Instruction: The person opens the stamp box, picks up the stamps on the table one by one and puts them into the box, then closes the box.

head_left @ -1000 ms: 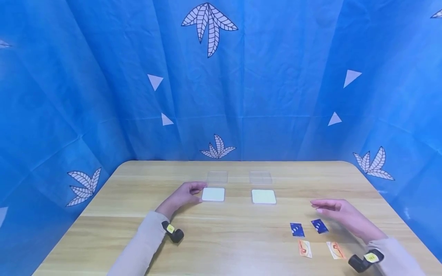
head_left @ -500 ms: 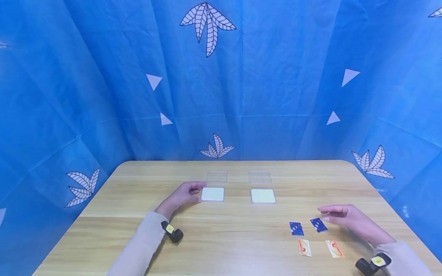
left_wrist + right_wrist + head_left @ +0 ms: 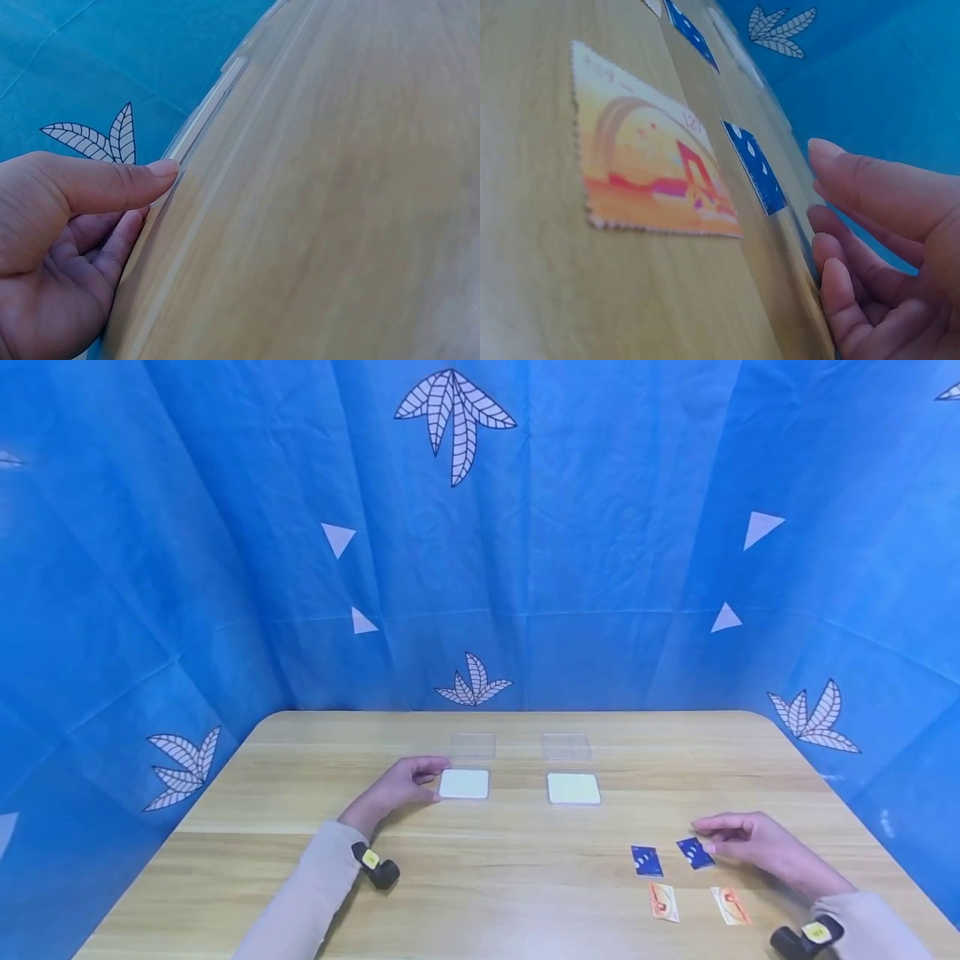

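Note:
My left hand [image 3: 401,783] holds the left end of a shallow clear case with a white insert [image 3: 463,783], thumb and index finger at its two left corners. In the left wrist view the thumb [image 3: 112,184] lies at the case's near end; other fingertips are partly hidden. My right hand [image 3: 761,847] hovers beside the right blue stamp [image 3: 695,852], fingers loosely bent and apart, nothing between them. Its thumb tip overlaps that stamp's right edge in the head view. Another blue stamp [image 3: 647,861] lies to the left. Nearer me are two orange stamps, one left [image 3: 663,902], one right [image 3: 656,161].
A second clear case with a pale insert [image 3: 573,788] lies right of the held one. Behind them are two flat clear squares, left [image 3: 472,746] and right [image 3: 566,747]. Blue cloth [image 3: 600,543] hangs behind and beside the wooden table [image 3: 480,893].
My right hand has moved right and toward me, then slightly left, with its thumb now at the right blue stamp. The left hand has stayed at the case.

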Demonstrator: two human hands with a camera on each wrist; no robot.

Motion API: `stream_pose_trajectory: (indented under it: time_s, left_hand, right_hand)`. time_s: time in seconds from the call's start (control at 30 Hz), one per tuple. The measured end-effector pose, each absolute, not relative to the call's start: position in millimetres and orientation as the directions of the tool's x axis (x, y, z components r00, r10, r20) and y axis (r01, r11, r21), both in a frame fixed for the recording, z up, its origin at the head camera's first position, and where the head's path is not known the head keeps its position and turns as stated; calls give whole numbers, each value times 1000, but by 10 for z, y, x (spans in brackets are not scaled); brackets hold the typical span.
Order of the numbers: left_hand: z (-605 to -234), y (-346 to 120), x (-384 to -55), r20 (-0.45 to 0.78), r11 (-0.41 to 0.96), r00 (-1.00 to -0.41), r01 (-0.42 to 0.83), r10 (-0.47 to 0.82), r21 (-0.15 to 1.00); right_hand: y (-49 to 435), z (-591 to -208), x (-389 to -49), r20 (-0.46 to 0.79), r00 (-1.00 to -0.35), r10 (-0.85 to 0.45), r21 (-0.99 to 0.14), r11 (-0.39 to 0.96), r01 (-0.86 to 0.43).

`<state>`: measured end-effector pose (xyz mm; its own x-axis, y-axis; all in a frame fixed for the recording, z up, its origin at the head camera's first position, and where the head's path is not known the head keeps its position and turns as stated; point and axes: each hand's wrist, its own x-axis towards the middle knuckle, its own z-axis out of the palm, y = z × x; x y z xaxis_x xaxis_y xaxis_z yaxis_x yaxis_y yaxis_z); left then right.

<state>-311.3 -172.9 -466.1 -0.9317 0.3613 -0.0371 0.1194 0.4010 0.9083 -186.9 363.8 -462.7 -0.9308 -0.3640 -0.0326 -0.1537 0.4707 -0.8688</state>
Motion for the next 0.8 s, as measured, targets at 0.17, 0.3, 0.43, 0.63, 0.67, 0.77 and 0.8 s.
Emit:
stream_pose_trajectory:
  time_s: [0.17, 0.3, 0.43, 0.63, 0.67, 0.77, 0.8]
  left_hand:
    - [-4665, -1721, -3118, -46, 416, -932, 117, 360, 902]
    - [-4669, -1716, -3117, -45, 414, -933, 115, 357, 903]
    - [-4662, -1720, -3122, -43, 415, -932, 119, 361, 902]
    - [-4664, -1724, -3127, -40, 414, -926, 128, 375, 901]
    - [-4668, -1728, -3128, -35, 416, -927, 134, 374, 899]
    - [-4671, -1727, -3130, -30, 411, -928, 136, 372, 901]
    - [-4671, -1726, -3130, -29, 410, -927, 137, 374, 902]
  right_hand:
    - [3648, -4626, -1867, -68, -944, -323, -852, 512, -114]
    - [3640, -4621, -1861, -56, -953, -297, -835, 537, -118]
    - [3627, -4618, -1862, -38, -956, -289, -827, 546, -132]
    - [3595, -4606, -1869, -21, -960, -280, -815, 561, -145]
    - [3589, -4603, -1870, -20, -961, -276, -810, 567, -146]
    - [3580, -4601, -1865, -16, -961, -275, -804, 575, -151]
    - [3582, -4604, -1862, -16, -962, -271, -804, 576, -149]
